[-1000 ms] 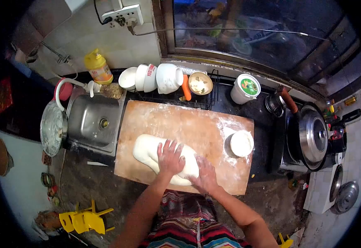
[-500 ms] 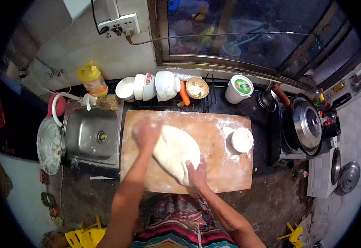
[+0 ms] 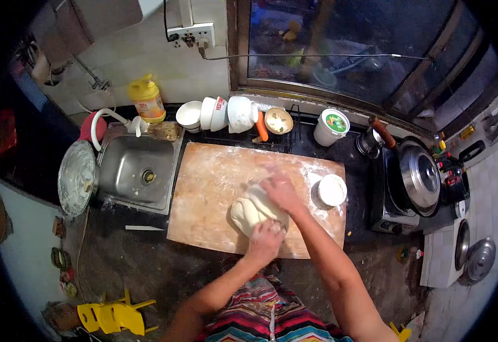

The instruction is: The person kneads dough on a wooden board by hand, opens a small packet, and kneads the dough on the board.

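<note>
A pale lump of dough (image 3: 248,215), folded with a crease across it, lies on the wooden board (image 3: 203,171) dusted with flour. My left hand (image 3: 266,240) is on the dough's near side, its fingers curled into the edge. Over the far right side, my right hand (image 3: 282,194) grips the dough with bent fingers, which are slightly blurred. Parts of the dough are hidden under both hands. On the right of the board, a white tub of flour (image 3: 332,190) stands apart from my hands.
Left of the board is a metal sink (image 3: 135,171) with a floury basin (image 3: 78,179) beside it. Behind stand stacked bowls (image 3: 241,114), a carrot (image 3: 261,126) and a lidded white bucket (image 3: 331,128). A lidded pan (image 3: 420,174) sits on the stove at right.
The dough has gone from a long, stretched shape to a compact folded lump. My left hand has moved from the far left to the near side; my right hand has moved to the far side.
</note>
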Tool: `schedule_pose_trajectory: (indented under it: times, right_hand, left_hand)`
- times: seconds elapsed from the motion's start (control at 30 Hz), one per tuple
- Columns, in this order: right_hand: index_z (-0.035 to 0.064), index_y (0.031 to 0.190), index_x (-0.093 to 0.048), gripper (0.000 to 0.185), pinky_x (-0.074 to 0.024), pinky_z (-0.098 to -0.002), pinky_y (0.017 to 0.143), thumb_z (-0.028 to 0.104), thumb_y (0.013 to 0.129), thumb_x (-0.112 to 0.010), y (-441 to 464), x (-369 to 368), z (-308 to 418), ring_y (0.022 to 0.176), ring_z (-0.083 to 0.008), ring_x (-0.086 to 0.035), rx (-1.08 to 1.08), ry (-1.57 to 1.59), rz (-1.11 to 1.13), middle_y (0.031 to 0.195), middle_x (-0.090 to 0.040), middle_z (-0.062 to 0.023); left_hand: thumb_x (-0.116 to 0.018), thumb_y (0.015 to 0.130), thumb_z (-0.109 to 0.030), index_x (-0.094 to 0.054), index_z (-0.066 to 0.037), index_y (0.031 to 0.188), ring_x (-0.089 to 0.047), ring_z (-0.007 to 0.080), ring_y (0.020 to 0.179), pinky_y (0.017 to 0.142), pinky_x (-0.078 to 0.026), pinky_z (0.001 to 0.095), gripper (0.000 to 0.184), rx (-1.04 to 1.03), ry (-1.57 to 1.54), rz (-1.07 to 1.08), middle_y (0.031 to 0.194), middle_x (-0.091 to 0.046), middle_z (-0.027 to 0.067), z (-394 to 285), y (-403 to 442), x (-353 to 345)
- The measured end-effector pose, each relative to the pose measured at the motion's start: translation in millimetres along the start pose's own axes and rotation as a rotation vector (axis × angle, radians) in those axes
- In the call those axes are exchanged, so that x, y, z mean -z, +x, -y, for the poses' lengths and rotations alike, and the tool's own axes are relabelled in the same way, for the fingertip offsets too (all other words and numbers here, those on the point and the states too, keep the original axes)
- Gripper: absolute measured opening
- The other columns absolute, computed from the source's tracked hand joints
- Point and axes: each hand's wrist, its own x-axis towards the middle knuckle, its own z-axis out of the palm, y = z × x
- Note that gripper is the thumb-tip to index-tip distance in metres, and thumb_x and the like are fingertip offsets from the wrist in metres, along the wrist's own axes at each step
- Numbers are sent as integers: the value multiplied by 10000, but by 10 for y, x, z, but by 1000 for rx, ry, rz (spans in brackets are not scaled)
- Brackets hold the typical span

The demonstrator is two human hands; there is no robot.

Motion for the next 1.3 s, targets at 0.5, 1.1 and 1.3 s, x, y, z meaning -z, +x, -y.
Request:
schedule_pose_trajectory:
  times: [0.5,1.1,1.3]
  right_hand:
    - [163,1245,-616,468,-254,-536,1095,258,787,-602,-765,-312,-414,1262,-327,-460,110,-273,-392,1299,-555,-105]
    - [71,1101,-660,328,-399,-474,942,302,893,-555,490,-126,-727,1043,-352,-559,-148,-110,-288,1087,-635,-159]
    - [73,1166,-643,372,-360,-427,1073,192,815,-676,-1052,28,-589,1186,-333,-523,77,126,-97,1184,-608,-153]
  left_hand:
    - [-508,886,-349,-581,-37,1260,-411,410,1303,1101,-209,614,493,396,-50,-248,1349,-519,179,367,333,-479]
    - [-461,949,-363,-684,-33,920,-640,400,929,871,-468,511,399,644,-182,208,942,-676,215,1724,1651,-487]
    - [-491,930,-348,-644,-40,1172,-487,341,1262,1085,-270,537,421,452,-31,235,1294,-583,192,688,990,-73]
